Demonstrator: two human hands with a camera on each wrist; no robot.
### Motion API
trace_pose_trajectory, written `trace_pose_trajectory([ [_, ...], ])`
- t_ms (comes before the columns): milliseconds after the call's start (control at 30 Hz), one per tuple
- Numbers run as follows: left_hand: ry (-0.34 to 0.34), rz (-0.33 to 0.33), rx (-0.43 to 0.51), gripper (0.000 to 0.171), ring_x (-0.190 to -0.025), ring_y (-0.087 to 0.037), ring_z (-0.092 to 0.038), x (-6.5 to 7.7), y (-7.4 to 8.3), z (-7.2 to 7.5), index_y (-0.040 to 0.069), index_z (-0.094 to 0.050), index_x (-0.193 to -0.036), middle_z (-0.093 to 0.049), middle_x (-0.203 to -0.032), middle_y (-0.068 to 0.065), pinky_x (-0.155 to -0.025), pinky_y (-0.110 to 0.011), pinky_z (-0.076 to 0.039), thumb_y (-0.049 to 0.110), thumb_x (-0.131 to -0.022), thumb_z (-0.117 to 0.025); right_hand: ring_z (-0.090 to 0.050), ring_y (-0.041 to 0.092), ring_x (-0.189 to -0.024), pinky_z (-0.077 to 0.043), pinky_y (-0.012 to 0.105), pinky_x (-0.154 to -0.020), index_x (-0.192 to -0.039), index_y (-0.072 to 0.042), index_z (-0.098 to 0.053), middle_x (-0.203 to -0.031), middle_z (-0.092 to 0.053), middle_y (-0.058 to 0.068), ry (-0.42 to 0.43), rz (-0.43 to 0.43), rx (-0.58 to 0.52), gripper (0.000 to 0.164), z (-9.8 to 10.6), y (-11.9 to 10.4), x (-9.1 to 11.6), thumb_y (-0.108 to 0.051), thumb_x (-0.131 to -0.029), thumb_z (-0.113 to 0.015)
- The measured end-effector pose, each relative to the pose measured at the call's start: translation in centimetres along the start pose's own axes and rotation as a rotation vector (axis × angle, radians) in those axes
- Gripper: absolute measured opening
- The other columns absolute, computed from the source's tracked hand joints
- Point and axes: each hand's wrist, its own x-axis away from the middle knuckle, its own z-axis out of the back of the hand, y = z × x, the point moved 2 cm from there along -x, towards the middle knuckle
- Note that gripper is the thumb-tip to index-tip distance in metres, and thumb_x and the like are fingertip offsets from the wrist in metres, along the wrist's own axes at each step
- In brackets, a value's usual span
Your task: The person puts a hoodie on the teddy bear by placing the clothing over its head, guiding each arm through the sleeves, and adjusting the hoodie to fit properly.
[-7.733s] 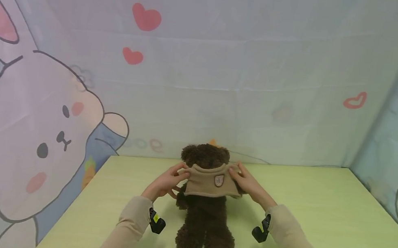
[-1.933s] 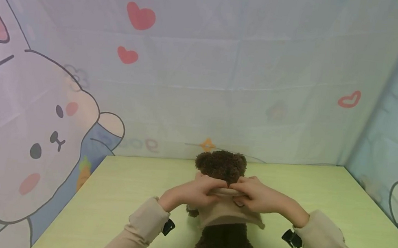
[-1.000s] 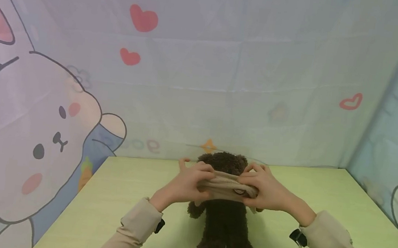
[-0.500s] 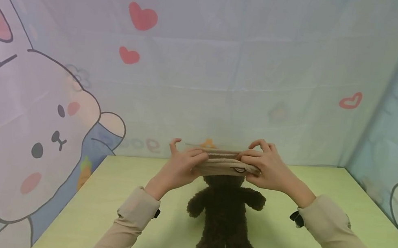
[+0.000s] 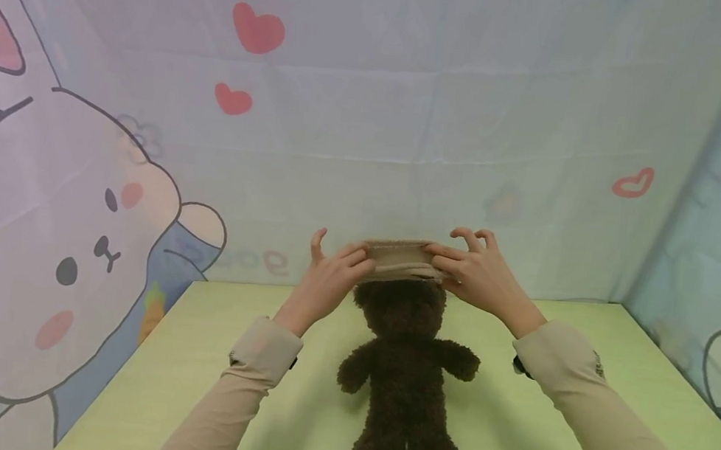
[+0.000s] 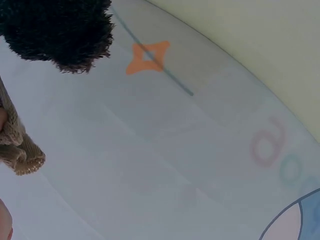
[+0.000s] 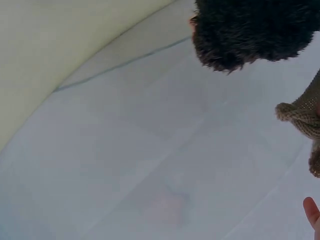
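A dark brown teddy bear [image 5: 410, 379] lies on its back, its arms out to the sides and its whole body uncovered. Just above its head, both hands hold a bunched tan knit sweater [image 5: 399, 259]. The left hand [image 5: 325, 284] pinches the left end, and the right hand [image 5: 482, 274] pinches the right end, some fingers of each raised off the cloth. Both wrist views show a gap between the bear's furry head [image 6: 60, 35] and the ribbed knit edge [image 7: 300, 117]. The sweater's badge is hidden in the folds.
The bear lies on a pale green tabletop [image 5: 556, 381]. Behind it hangs a backdrop cloth [image 5: 446, 116] printed with hearts and a large rabbit [image 5: 80, 223], meeting the table's far edge.
The sweater has gone from the bear's torso up past its face and off the top of its head. Both hands rose with it, and the bear's arms and face came into view.
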Motion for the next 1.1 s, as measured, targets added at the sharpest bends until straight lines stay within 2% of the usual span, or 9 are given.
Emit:
trace_pose_trajectory([
  [267,-0.06,0.053,-0.07,0.027,-0.123,-0.011,-0.043,-0.1,-0.5,-2.9,0.018,-0.054,-0.098,-0.057,-0.119,0.004,-0.099,-0.057,-0.016,0.009,-0.077,-0.067,-0.046,0.029,-0.108,-0.037,0.046,-0.074,-0.101,-0.024,-0.061,-0.121,-0.058,-0.007,-0.01,-0.016,0.095,0.031,-2.6,0.6,-0.1,-0.02,-0.072,-0.072],
  [400,-0.09,0.085,-0.063,0.031,-0.124,-0.012,-0.041,0.3,-0.6,-4.0,0.018,-0.053,-0.099,-0.056,-0.12,0.004,-0.099,-0.058,-0.017,0.012,-0.074,-0.071,-0.046,0.03,-0.109,-0.039,0.045,-0.071,-0.099,-0.022,-0.057,-0.124,-0.055,-0.009,-0.029,-0.042,0.113,0.03,-3.9,0.6,0.0,-0.02,-0.073,-0.072],
  [567,-0.181,0.162,0.008,0.029,-0.118,-0.021,-0.047,0.7,-0.5,-4.9,0.019,-0.051,-0.106,-0.055,-0.117,0.004,-0.093,-0.064,-0.023,0.011,-0.081,-0.064,-0.047,0.03,-0.107,-0.04,0.043,-0.061,-0.1,-0.02,-0.054,-0.129,-0.051,-0.009,-0.106,-0.092,0.072,0.021,-5.2,0.5,0.5,-0.02,-0.081,-0.064],
  [633,-0.246,0.2,0.076,0.027,-0.109,-0.027,-0.053,0.8,-0.5,-5.2,0.018,-0.049,-0.11,-0.053,-0.121,0.002,-0.088,-0.066,-0.029,0.01,-0.085,-0.058,-0.048,0.031,-0.104,-0.04,0.04,-0.057,-0.105,-0.021,-0.054,-0.131,-0.05,-0.008,-0.16,-0.129,0.014,0.022,-5.6,0.4,0.7,-0.019,-0.084,-0.061],
  [700,-0.311,0.233,0.169,0.027,-0.095,-0.028,-0.058,1.0,-0.6,-5.6,0.016,-0.047,-0.114,-0.05,-0.125,0.0,-0.082,-0.057,-0.041,0.008,-0.089,-0.052,-0.051,0.032,-0.098,-0.038,0.036,-0.05,-0.114,-0.02,-0.053,-0.132,-0.049,-0.004,-0.228,-0.183,-0.087,0.028,-6.0,0.2,0.8,-0.016,-0.087,-0.056],
  [767,-0.347,0.264,0.279,0.028,-0.092,-0.029,-0.059,1.0,-0.5,-5.8,0.014,-0.045,-0.118,-0.047,-0.129,-0.004,-0.075,-0.046,-0.047,0.005,-0.091,-0.047,-0.055,0.033,-0.087,-0.035,0.031,-0.046,-0.125,-0.019,-0.048,-0.131,-0.049,0.001,-0.3,-0.241,-0.223,0.035,-6.3,0.1,0.9,-0.014,-0.09,-0.051],
  [867,-0.353,0.283,0.429,0.029,-0.099,-0.03,-0.057,0.9,-0.2,-5.9,0.006,-0.044,-0.119,-0.047,-0.127,-0.011,-0.073,-0.037,-0.048,-0.003,-0.091,-0.041,-0.052,0.024,-0.06,-0.03,0.026,-0.046,-0.137,-0.013,-0.034,-0.136,-0.043,0.01,-0.395,-0.317,-0.425,0.045,-6.7,-0.2,1.2,-0.009,-0.093,-0.043],
  [967,-0.357,0.325,0.575,0.036,-0.118,-0.035,-0.044,0.8,0.3,-5.9,0.002,-0.042,-0.119,-0.042,-0.131,-0.019,-0.083,-0.038,-0.047,-0.012,-0.087,-0.038,-0.037,0.014,-0.046,-0.032,0.027,-0.053,-0.14,-0.006,-0.026,-0.139,-0.037,0.017,-0.431,-0.36,-0.577,0.049,-7.0,-0.5,1.5,-0.003,-0.093,-0.039],
  [1100,-0.335,0.395,0.718,0.033,-0.117,-0.037,-0.044,0.6,0.8,-6.4,-0.001,-0.039,-0.113,-0.038,-0.131,-0.023,-0.082,-0.038,-0.048,-0.015,-0.084,-0.033,-0.037,0.01,-0.052,-0.036,0.032,-0.065,-0.139,-0.004,-0.026,-0.14,-0.034,0.02,-0.402,-0.412,-0.695,0.048,-7.4,-0.7,1.8,-0.002,-0.093,-0.037],
])
